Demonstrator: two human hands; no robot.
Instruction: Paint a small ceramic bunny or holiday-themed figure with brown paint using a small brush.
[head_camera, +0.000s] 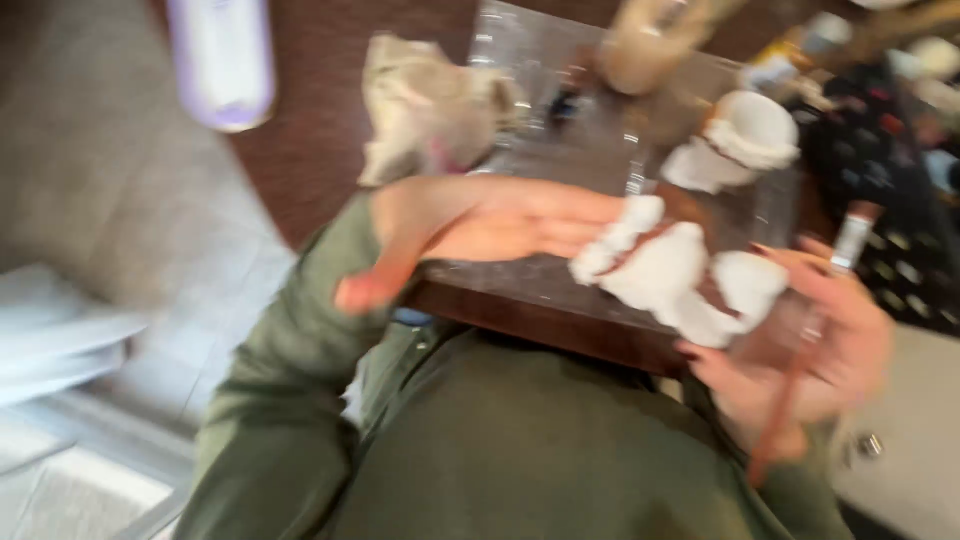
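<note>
The view is motion-blurred. My left hand (480, 225) stretches flat over the table's near edge. Its thumb hangs down and its fingertips touch the left end of a lumpy white and brown figure (670, 275). My right hand (810, 350) is under the figure's right side and grips a paintbrush (850, 240) with a brown handle and a silver ferrule pointing up. A second white and brown piece (745, 140) stands further back on the table. Green sleeves cover both my arms.
The dark wooden table (540, 310) carries a clear plastic sheet (570, 130), a crumpled beige rag (430, 110) and a tan jar (640, 50). A white and purple bottle (222, 60) lies at the far left. Cluttered small items (890, 120) crowd the right.
</note>
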